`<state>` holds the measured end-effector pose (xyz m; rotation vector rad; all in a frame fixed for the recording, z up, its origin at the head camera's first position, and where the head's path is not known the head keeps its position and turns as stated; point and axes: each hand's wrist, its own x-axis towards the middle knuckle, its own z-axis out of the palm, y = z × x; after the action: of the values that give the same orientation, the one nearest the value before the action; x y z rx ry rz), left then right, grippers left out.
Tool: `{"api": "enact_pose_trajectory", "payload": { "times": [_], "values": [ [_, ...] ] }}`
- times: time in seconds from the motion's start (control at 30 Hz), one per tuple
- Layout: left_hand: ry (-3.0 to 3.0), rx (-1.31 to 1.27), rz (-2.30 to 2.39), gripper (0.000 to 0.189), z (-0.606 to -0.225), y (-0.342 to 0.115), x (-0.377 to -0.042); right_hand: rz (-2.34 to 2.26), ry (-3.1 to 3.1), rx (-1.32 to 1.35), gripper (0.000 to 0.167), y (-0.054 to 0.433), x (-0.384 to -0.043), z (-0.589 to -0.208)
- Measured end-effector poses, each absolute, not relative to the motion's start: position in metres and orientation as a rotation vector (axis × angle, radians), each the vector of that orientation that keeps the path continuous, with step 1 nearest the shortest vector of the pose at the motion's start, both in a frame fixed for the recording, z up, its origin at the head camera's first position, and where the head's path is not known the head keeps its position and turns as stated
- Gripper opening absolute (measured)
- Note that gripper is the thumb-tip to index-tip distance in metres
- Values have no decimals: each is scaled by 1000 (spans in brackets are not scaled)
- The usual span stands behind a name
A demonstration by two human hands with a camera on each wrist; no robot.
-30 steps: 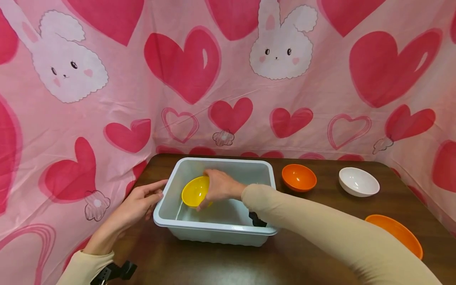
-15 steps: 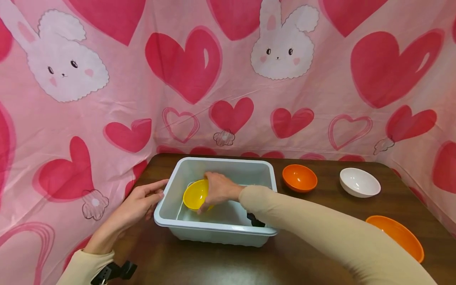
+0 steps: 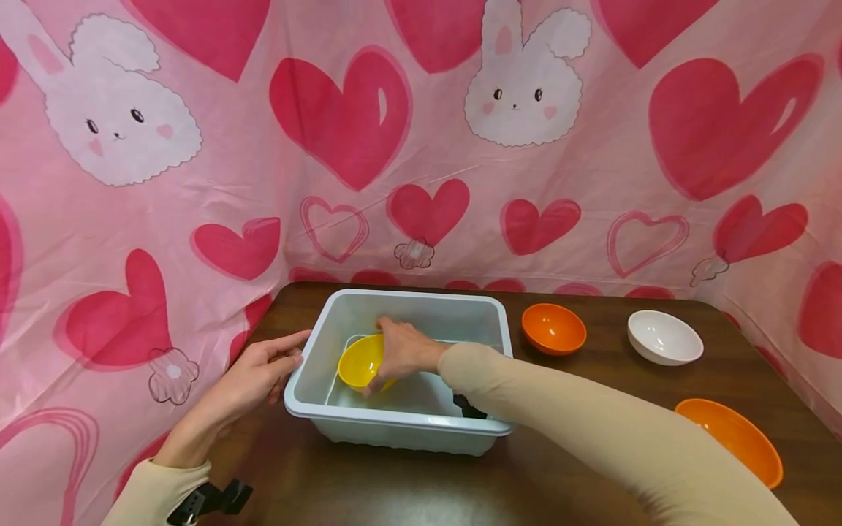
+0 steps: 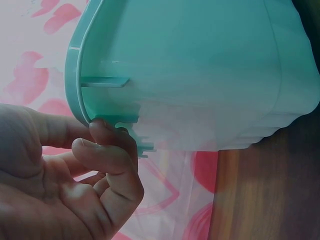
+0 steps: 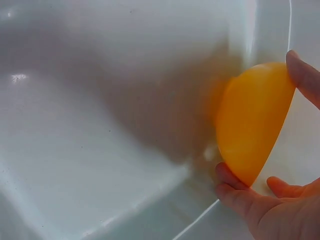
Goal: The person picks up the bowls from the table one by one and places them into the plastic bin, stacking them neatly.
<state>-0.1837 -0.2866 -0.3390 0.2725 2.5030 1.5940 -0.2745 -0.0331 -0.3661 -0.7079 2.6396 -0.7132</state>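
Note yellow bowl inside pale grey plastic basin, in the basin's left half. Cannot tell whether touching the basin floor or just above it.

Grip: see right hand grasping the bowl across its mouth, with fingertips against one edge of the rim and a lone digit against the opposite edge. See left hand at the basin's left side, with bent fingers holding its rim; cannot read how firmly.

Handling (judgement): estimate light and stiff, probably moulded plastic; unlikely to shatter from a modest drop. Expect some slip on the smooth outer wall. Best to take hold at the rim, on opposite edges, as in the present grasp; would not rely on the rounded lower wall, likely to roll under the fingers. Expect slight flex at most if squeezed.

Appearance: shows plain bright yellow in the head view, deeper orange-yellow in the right wrist view. Has a smooth curved wall, a thin clean rim, no visible pattern. Appears mouth up with some lean; exact angle uncertain.

Log right of the basin: orange bowl just beside, white bowl well apart.
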Motion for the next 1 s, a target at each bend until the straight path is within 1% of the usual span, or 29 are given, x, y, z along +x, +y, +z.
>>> {"api": "enact_pose_trajectory", "payload": {
  "times": [0.13, 0.43, 0.9, 1.0],
  "values": [
    [2509, 292, 1591, 57, -340, -287, -185, -735, 2640, -696, 106, -33, -276, -368],
    [2507, 251, 1571, 59, -340, -287, -182, -746, 2624, -694, 105, -34, -276, -370],
    [2507, 251, 1583, 57, -339, -285, -180, -688, 2640, -696, 99, -37, -271, -370],
    [2508, 250, 1585, 57, -339, -284, -180, -679, 2652, -707, 100, -37, -272, -372]
  ]
}}
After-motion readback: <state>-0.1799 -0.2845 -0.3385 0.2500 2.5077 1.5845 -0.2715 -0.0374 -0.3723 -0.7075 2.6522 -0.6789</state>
